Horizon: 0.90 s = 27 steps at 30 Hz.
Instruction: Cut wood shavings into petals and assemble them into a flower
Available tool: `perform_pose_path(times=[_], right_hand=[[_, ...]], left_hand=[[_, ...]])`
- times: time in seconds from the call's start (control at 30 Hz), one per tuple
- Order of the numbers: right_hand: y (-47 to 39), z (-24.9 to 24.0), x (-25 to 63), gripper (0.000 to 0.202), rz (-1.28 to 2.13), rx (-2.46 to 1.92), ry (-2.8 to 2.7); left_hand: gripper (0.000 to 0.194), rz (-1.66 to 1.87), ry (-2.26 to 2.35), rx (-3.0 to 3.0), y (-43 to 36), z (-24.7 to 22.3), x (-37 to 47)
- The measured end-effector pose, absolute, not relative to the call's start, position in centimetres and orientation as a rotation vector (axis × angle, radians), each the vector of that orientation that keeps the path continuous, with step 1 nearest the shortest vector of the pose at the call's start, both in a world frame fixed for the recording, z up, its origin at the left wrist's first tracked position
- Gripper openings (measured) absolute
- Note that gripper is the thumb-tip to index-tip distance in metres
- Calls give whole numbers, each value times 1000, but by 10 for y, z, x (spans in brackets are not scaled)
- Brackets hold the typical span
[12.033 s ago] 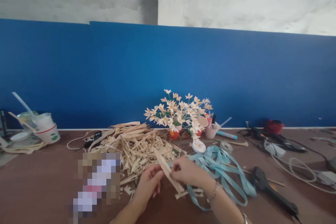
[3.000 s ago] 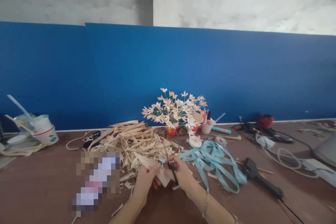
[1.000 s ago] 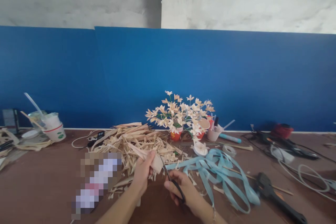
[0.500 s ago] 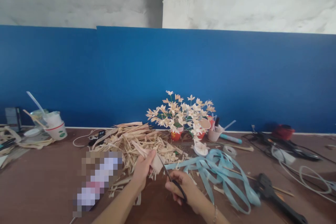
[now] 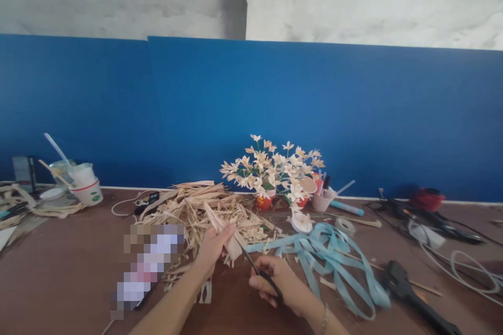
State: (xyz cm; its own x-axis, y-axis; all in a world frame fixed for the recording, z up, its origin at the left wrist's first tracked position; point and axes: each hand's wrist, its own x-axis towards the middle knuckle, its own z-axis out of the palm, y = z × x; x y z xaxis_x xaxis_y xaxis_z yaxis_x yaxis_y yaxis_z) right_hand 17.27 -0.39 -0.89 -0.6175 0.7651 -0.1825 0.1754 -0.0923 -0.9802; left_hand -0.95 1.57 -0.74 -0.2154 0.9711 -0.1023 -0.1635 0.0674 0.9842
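A pale piece of husk point(image 5: 233, 249) is pinched in my left hand point(image 5: 214, 246), its lower end cut into narrow strips. My right hand point(image 5: 271, 278) is closed round the handles of black-handled scissors point(image 5: 251, 261), whose blades point up and left to the husk's right edge. Behind my left hand lies a heap of dry husk strips point(image 5: 188, 214). Small cut pieces lie below it. Beyond the hands stand husk flowers point(image 5: 271, 167) in red pots point(image 5: 264, 200).
Light blue ribbon point(image 5: 334, 251) lies tangled right of my right hand, beside a black tool point(image 5: 416, 298). A pixelated phone-like object point(image 5: 149, 267) is at the left. Farther back are a white cup point(image 5: 88, 192), a tape roll point(image 5: 345, 226) and cables point(image 5: 451, 267).
The husk in my left hand has turned more upright and shows separate strips at its lower end. The scissors have shifted slightly right. The whole view has moved a little.
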Motion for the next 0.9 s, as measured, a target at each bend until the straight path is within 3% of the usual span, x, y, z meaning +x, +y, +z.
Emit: perform_pose_path(times=[0.9], right_hand=[[-2, -1, 186, 27, 1770, -1147, -1897]], left_hand=[[35, 1163, 1325, 1018, 15, 1, -16]])
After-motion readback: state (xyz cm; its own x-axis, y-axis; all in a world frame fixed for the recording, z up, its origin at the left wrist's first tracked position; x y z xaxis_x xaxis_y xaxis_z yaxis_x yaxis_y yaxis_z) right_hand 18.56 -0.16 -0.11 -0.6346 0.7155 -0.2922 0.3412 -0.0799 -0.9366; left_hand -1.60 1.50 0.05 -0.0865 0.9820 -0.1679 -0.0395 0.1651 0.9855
